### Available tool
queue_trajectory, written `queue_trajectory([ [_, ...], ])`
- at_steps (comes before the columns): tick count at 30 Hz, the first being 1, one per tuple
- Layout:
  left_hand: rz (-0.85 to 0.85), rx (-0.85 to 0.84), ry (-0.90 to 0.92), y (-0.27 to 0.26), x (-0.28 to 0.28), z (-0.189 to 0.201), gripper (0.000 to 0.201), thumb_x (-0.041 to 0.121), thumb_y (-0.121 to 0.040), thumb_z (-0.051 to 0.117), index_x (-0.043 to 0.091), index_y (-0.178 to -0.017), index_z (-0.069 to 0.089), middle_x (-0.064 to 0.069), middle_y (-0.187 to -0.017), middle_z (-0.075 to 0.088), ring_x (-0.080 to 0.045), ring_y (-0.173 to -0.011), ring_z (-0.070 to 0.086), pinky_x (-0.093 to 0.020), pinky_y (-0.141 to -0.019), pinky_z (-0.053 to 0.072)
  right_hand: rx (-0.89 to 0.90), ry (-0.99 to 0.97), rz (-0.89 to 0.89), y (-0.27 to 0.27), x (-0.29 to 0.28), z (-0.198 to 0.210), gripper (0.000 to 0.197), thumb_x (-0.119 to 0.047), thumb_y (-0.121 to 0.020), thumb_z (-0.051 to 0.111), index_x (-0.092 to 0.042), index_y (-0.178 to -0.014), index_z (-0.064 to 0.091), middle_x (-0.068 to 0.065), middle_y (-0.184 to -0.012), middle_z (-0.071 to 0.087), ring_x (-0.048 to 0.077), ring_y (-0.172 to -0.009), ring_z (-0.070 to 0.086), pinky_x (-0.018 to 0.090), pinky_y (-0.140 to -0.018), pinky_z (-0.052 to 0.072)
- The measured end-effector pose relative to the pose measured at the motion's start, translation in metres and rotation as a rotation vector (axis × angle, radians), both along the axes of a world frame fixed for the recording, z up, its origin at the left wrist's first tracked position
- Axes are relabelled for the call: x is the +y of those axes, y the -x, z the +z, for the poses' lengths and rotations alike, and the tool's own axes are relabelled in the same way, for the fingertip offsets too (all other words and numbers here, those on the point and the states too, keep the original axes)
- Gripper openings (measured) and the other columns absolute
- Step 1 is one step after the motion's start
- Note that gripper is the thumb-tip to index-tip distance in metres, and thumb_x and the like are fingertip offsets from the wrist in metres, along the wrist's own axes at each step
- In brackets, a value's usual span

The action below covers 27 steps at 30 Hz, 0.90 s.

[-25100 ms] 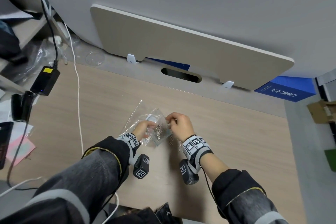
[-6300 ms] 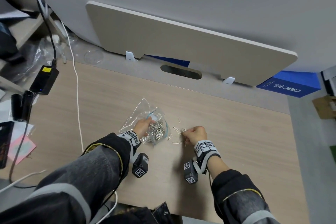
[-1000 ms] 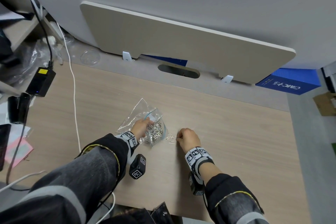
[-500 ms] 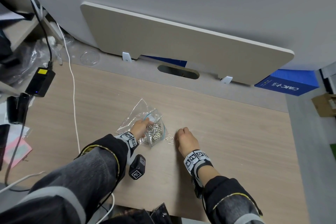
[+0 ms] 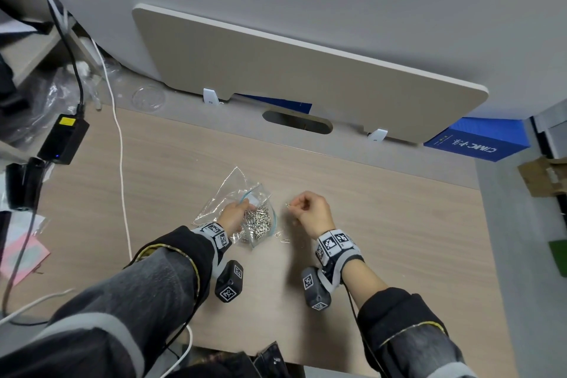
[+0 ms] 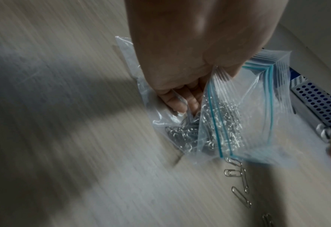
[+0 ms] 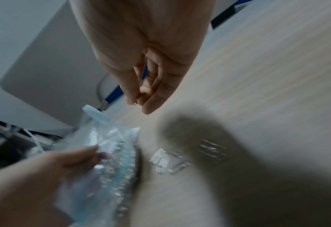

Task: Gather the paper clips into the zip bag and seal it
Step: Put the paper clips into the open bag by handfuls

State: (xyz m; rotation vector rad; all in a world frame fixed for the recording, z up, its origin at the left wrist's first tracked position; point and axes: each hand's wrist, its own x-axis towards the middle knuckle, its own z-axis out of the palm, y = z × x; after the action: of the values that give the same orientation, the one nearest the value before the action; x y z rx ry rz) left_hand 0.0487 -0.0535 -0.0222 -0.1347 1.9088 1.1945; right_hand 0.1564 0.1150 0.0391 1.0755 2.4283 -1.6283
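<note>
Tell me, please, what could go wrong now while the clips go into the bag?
1. The right hand pinches a small paper clip at its fingertips above the table; it may slip.
2. The left hand holds the zip bag open and tilted; clips could spill.
3. The loose clips beside the bag may be overlooked.

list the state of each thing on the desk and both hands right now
zip bag: open, unsealed, holding most clips
loose clips: a few on the desk beside the bag mouth
left hand: grips the bag, keeping it open
right hand: raised off the desk, pinching a clip
adapter: cable plugged in, blue light on
</note>
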Motion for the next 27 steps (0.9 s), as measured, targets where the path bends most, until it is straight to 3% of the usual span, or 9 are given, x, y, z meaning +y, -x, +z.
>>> queue_trajectory([
  [3, -0.005, 0.01, 0.003, 0.001, 0.0, -0.002, 0.037, 0.032, -0.1, 0.036, 0.013, -0.089, 0.066, -0.013, -0.098, 0.051, -0.017, -0.059, 0.044, -0.026, -0.051, 0.034, 0.07, 0.047, 0.071, 0.022, -0.017, 0.01, 0.024, -0.004, -0.076, 0.074, -0.022, -0.067, 0.061, -0.005, -0.062, 0.058, 0.014, -0.056, 0.055, 0.028, -0.059, 0.048],
  [6, 0.008, 0.003, -0.007, 0.001, 0.0, -0.003, 0.036, 0.032, -0.099, 0.037, 0.018, -0.082, 0.066, -0.017, -0.104, 0.056, -0.019, -0.064, 0.047, -0.026, -0.053, 0.036, 0.076, -0.043, 0.156, 0.03, -0.03, 0.014, 0.013, -0.005, -0.077, 0.071, -0.018, -0.076, 0.067, -0.011, -0.066, 0.059, 0.003, -0.058, 0.052, 0.02, -0.063, 0.047],
  [10, -0.007, 0.001, 0.0, 0.001, -0.001, -0.001, 0.035, 0.031, -0.099, 0.036, 0.015, -0.091, 0.066, -0.011, -0.104, 0.051, -0.016, -0.063, 0.044, -0.026, -0.052, 0.036, 0.052, -0.169, -0.06, 0.013, -0.02, 0.001, 0.014, -0.004, -0.081, 0.058, -0.014, -0.086, 0.066, 0.0, -0.084, 0.066, 0.016, -0.072, 0.058, 0.026, -0.073, 0.048],
  [11, -0.012, -0.004, 0.0, 0.001, -0.002, -0.003, 0.035, 0.031, -0.099, 0.037, 0.015, -0.092, 0.067, -0.011, -0.105, 0.051, -0.016, -0.064, 0.045, -0.026, -0.053, 0.037, -0.006, -0.215, -0.046, 0.006, -0.014, -0.003, 0.014, -0.005, -0.081, 0.056, -0.014, -0.089, 0.065, 0.002, -0.089, 0.067, 0.02, -0.077, 0.059, 0.028, -0.076, 0.049],
  [14, -0.021, 0.009, 0.003, 0.001, -0.002, -0.004, 0.034, 0.031, -0.098, 0.038, 0.015, -0.09, 0.067, -0.014, -0.111, 0.057, -0.018, -0.067, 0.048, -0.026, -0.054, 0.038, -0.304, -0.346, 0.287, -0.014, -0.001, -0.015, 0.021, -0.017, -0.082, 0.061, -0.02, -0.102, 0.057, 0.004, -0.107, 0.06, 0.026, -0.096, 0.06, 0.035, -0.085, 0.049],
  [16, -0.023, 0.013, 0.006, 0.002, -0.002, -0.005, 0.033, 0.03, -0.097, 0.038, 0.014, -0.092, 0.067, -0.014, -0.115, 0.057, -0.02, -0.07, 0.049, -0.026, -0.055, 0.039, -0.397, -0.352, 0.446, -0.022, 0.0, -0.02, 0.03, -0.027, -0.081, 0.068, -0.024, -0.107, 0.054, 0.001, -0.113, 0.055, 0.022, -0.102, 0.06, 0.035, -0.088, 0.049],
  [19, -0.028, 0.017, 0.007, 0.002, -0.001, -0.005, 0.034, 0.03, -0.098, 0.037, 0.015, -0.092, 0.067, -0.011, -0.115, 0.055, -0.018, -0.068, 0.047, -0.026, -0.055, 0.039, -0.38, -0.354, 0.531, -0.023, -0.006, -0.026, 0.041, -0.033, -0.077, 0.073, -0.027, -0.112, 0.053, -0.001, -0.113, 0.052, 0.02, -0.103, 0.059, 0.035, -0.088, 0.049],
  [22, -0.03, 0.017, 0.013, 0.002, -0.002, -0.007, 0.036, 0.033, -0.098, 0.037, 0.019, -0.085, 0.067, -0.012, -0.114, 0.055, -0.021, -0.076, 0.05, -0.027, -0.058, 0.04, -0.347, -0.466, 0.659, -0.017, -0.014, -0.029, 0.043, -0.028, -0.078, 0.071, -0.023, -0.115, 0.05, 0.002, -0.115, 0.048, 0.026, -0.102, 0.057, 0.035, -0.081, 0.048],
  [27, -0.037, 0.009, 0.009, 0.002, -0.002, -0.006, 0.036, 0.033, -0.099, 0.036, 0.018, -0.086, 0.066, -0.013, -0.119, 0.055, -0.025, -0.088, 0.05, -0.027, -0.058, 0.04, -0.304, -0.52, 0.726, -0.012, -0.018, -0.035, 0.021, -0.012, -0.079, 0.063, -0.018, -0.099, 0.058, 0.003, -0.11, 0.052, 0.03, -0.096, 0.059, 0.036, -0.078, 0.049],
])
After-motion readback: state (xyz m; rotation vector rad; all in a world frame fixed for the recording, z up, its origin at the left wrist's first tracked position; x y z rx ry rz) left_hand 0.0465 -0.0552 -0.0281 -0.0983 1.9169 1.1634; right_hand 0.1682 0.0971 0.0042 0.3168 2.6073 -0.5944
